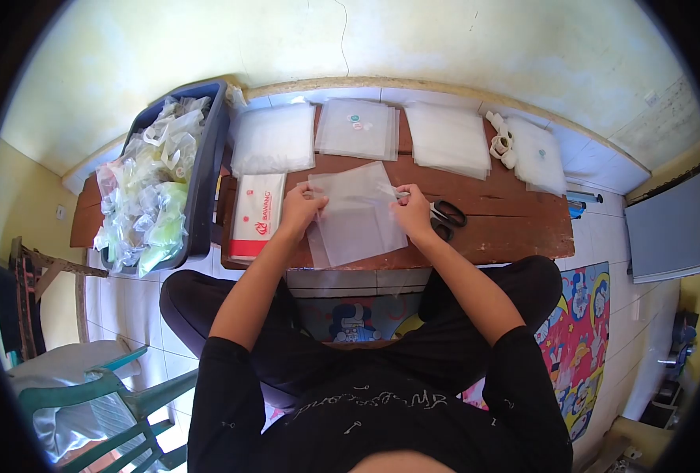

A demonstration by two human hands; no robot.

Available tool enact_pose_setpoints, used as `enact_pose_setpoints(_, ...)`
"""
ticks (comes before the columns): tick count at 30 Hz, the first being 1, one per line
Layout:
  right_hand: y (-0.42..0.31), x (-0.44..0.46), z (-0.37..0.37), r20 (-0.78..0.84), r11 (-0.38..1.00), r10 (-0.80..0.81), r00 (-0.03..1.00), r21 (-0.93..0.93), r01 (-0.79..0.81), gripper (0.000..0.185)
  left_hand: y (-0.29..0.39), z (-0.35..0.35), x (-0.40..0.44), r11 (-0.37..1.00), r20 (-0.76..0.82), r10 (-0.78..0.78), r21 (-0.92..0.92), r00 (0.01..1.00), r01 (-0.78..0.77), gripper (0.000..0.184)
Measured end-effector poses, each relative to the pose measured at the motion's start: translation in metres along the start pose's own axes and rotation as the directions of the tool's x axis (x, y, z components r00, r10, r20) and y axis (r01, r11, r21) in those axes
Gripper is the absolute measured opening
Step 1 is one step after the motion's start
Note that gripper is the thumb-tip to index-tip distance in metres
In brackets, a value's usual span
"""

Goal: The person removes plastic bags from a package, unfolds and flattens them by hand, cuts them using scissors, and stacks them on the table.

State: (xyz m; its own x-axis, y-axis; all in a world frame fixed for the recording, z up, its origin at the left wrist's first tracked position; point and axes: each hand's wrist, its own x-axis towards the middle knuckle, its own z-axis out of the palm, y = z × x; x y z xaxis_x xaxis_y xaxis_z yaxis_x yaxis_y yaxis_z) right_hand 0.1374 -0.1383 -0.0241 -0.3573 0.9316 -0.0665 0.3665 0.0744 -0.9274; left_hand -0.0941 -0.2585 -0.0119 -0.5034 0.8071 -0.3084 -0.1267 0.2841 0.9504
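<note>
A clear plastic bag [358, 217] lies slightly askew over another on the wooden table in front of me. My left hand [306, 206] is closed at its upper left edge, the fingers curled on the film. On the opposite edge, my right hand [410, 210] pinches the film; a small pale strip shows at its fingertips, too small to name. Black-handled scissors [449, 213] rest just right of that hand. Beside my left hand is a white and red printed packet [257, 217] marked "BAWANG".
Stacks of clear plastic bags [274, 138] line the back of the brown table [515, 221]. White rolls [500, 142] sit among them at right. A dark bin [212, 158] heaped with crumpled plastic stands left. A green chair [121, 402] is at lower left.
</note>
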Motion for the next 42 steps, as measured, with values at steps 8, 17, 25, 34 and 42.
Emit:
enact_pose_setpoints(8,0.004,0.001,0.004,-0.123,0.988,-0.105,0.987,-0.125,0.090,0.025,-0.003,-0.002,0.003,0.996,-0.087,0.031,0.080,0.996,-0.024,0.030)
enact_pose_setpoints(17,-0.002,-0.003,0.008,-0.243,0.999,0.000,0.970,0.052,0.013,0.021,-0.004,0.007,-0.011,0.996,0.050,0.041,0.083,0.998,-0.045,0.077)
enact_pose_setpoints(25,0.015,0.023,0.008,-0.208,0.959,-0.072,0.975,0.254,0.125,0.017,0.002,0.019,-0.005,0.983,0.008,0.123,0.135,0.992,-0.123,0.074)
enact_pose_setpoints(34,-0.009,0.010,-0.012,0.155,0.867,-0.411,0.898,-0.239,0.438,0.035,0.005,0.017,-0.037,0.956,-0.005,0.046,0.291,0.999,-0.042,0.044)
enact_pose_setpoints(42,-0.029,-0.008,0.002,0.461,0.395,-0.640,0.615,-0.488,0.778,0.045,0.001,0.019,-0.045,0.923,0.010,-0.026,0.384,1.000,0.020,0.017)
